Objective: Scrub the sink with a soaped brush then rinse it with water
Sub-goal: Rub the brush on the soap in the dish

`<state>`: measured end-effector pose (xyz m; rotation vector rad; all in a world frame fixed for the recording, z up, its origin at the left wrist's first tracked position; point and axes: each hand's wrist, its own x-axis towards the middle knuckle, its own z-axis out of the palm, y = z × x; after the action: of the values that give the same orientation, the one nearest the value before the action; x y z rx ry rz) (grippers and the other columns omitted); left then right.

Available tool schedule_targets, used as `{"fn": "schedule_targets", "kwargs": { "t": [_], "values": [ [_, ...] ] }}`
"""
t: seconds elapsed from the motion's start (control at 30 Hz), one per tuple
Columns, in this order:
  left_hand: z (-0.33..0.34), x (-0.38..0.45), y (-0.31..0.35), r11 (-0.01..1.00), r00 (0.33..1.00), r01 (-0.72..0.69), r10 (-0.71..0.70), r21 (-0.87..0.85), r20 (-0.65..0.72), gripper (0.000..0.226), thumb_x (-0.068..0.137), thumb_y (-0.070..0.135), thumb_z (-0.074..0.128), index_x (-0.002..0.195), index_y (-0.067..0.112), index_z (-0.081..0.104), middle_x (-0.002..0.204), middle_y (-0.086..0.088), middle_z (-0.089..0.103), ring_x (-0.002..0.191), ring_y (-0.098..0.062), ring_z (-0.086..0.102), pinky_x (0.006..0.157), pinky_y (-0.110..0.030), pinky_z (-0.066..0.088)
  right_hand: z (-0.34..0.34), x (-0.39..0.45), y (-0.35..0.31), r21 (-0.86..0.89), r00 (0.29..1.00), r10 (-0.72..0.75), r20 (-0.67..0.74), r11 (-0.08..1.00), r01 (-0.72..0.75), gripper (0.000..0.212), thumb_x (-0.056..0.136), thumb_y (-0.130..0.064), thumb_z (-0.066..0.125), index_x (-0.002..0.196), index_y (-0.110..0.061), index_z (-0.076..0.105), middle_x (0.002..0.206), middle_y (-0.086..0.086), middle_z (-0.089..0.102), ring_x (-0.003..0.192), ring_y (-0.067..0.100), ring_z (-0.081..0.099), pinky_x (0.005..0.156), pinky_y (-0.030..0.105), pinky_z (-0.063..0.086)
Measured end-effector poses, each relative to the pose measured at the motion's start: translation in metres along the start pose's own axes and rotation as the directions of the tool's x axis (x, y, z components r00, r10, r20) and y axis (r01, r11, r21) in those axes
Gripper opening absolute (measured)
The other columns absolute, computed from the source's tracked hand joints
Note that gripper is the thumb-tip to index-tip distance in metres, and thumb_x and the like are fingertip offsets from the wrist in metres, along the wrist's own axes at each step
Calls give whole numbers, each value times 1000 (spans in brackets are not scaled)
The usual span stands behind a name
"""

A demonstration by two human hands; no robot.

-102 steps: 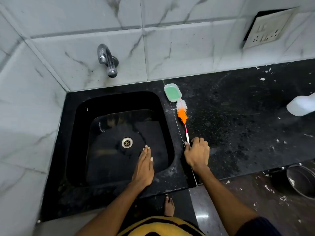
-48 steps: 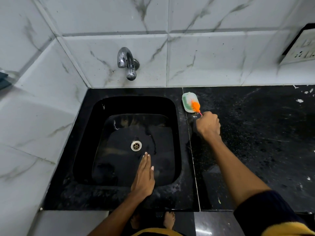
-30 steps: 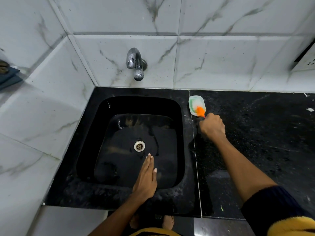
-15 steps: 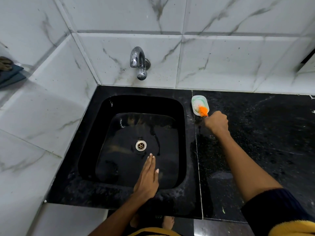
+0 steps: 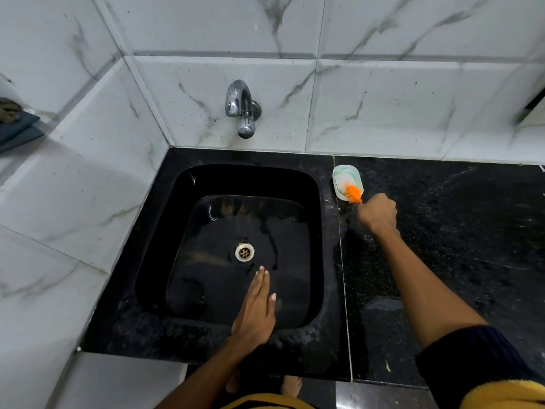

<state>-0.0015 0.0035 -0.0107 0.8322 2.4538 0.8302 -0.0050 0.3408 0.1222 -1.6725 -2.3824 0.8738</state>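
A black sink (image 5: 159,261) is set into the black counter, with a metal drain (image 5: 244,252) at its bottom. My left hand (image 5: 256,312) lies flat with straight fingers over the sink's front rim, fingertips reaching toward the drain. My right hand (image 5: 378,212) grips the handle of a brush (image 5: 351,191) with orange and white bristles. The bristles are pressed into a small white soap dish (image 5: 336,180) holding green soap, just right of the sink's back corner. A chrome tap (image 5: 241,109) sticks out of the wall above the sink; no water runs.
Black granite counter (image 5: 457,246) stretches to the right of the sink. White marble-pattern tiles (image 5: 383,107) cover the back and left walls. A dark folded cloth (image 5: 14,125) lies on a ledge at far left. My bare feet (image 5: 290,385) show below the counter edge.
My right hand picked the brush up off the counter and pushed its bristles into the soap dish, where it keeps rubbing. My left hand has stayed on the sink rim.
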Motion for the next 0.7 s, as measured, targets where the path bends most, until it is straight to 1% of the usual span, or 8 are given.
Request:
{"fn": "schedule_targets", "kwargs": {
  "t": [0.23,0.3,0.4,0.53,0.6,0.63,0.67,0.7],
  "values": [
    [-1,0,0,1000,1000,11,-11,-3,5,61,107,35,28,160,19,3,166,12,-7,150,3,-10,122,-20,2,4,-6,-1,-20,990,-83,-116,997,81,24,78,-22,51,86,-5,66,88,16,65,80,36,63,72,40,56],
    [-1,0,0,1000,1000,12,-12,-1,9,61,107,35,28,160,19,3,166,13,-8,150,4,-11,124,-23,4,6,-2,-1,-23,993,-75,-95,997,73,26,79,-22,50,91,-4,66,93,17,65,83,36,63,74,42,56],
    [-1,-1,0,1000,1000,13,-13,-5,12,61,107,36,28,160,20,2,166,13,-8,149,4,-11,122,-19,1,9,4,1,-61,999,-44,-11,997,43,30,82,-21,51,101,-3,64,104,19,63,92,37,62,80,44,56],
    [-2,-1,1,1000,1000,20,-20,-4,7,62,106,36,29,160,20,2,166,13,-8,149,4,-11,121,-19,1,9,13,1,30,999,48,14,998,-48,31,84,-23,53,104,-3,65,107,18,63,95,37,62,78,38,53],
    [-2,-1,1,1000,1000,18,-18,-3,6,62,106,36,29,160,19,3,166,13,-8,150,4,-11,121,-18,1,10,20,0,179,990,112,80,976,-125,26,83,-17,53,97,-1,69,100,17,68,84,35,64,69,38,56],
    [-2,-1,1,1000,1000,17,-17,-2,6,62,106,35,30,160,19,3,166,13,-8,150,3,-11,121,-18,0,11,21,0,306,977,134,166,935,-180,24,84,-13,50,88,0,69,91,16,68,68,29,62,55,34,54],
    [-2,-1,1,1000,1000,17,-17,0,6,62,106,35,30,160,19,3,166,13,-8,150,3,-11,121,-18,0,11,20,-1,405,952,149,266,880,-251,25,87,-8,43,81,0,65,78,13,63,53,21,51,40,25,42],
    [-2,-1,1,1000,1000,17,-17,2,6,62,106,35,30,160,19,3,166,13,-8,150,3,-11,120,-18,0,11,20,-2,463,927,154,341,831,-308,27,90,-4,35,78,-1,60,68,10,56,44,14,39,33,18,28]
  ]
}}
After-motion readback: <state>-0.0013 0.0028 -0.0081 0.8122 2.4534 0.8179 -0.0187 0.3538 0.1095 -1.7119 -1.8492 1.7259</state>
